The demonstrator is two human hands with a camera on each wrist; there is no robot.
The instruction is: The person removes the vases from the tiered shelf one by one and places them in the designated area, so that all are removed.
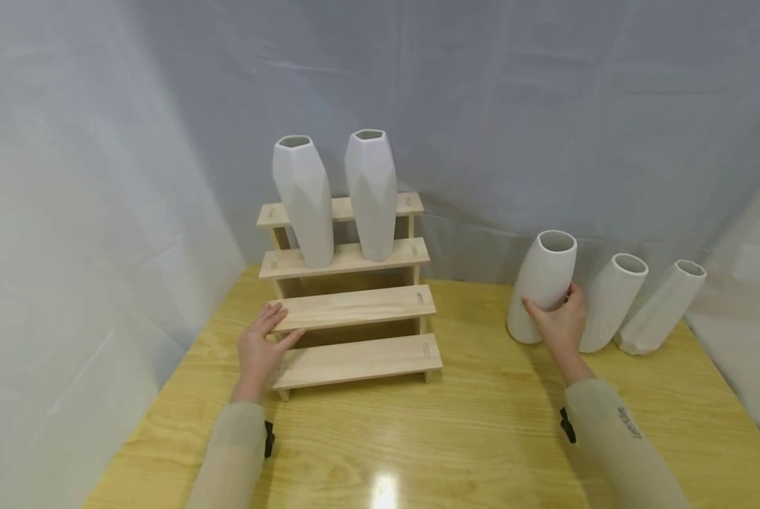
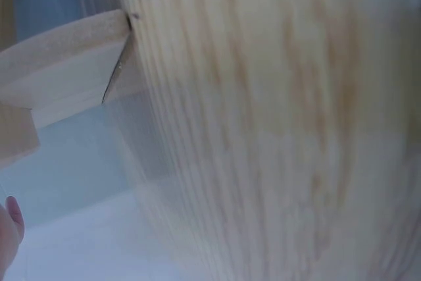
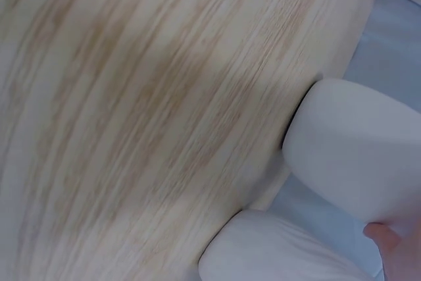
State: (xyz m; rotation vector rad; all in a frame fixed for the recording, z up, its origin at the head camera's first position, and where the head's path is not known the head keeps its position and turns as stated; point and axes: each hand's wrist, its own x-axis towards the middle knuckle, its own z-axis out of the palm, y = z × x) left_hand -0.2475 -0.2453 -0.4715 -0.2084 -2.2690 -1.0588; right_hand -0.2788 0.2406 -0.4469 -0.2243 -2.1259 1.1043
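A tiered wooden display stand [image 1: 354, 309] stands left of centre in the head view. At its left end my left hand [image 1: 259, 350] touches the second-lowest shelf, fingers over the board's end and thumb spread apart. Two tall faceted white vases, a left one [image 1: 303, 201] and a right one [image 1: 372, 191], stand upright on the second shelf from the top. On the right, my right hand [image 1: 561, 326] grips a smooth white vase [image 1: 541, 279], thumb across its front and fingers round its right side. The right wrist view shows this vase's base [image 3: 348, 143] close to the tabletop.
Right of the held vase stand a ribbed white vase [image 1: 611, 304] and a faceted white vase [image 1: 662, 307]. Everything is on a yellowish wooden table [image 1: 481, 424], with a grey-white sheet [image 1: 545, 106] hanging behind it and pale sheets at both sides.
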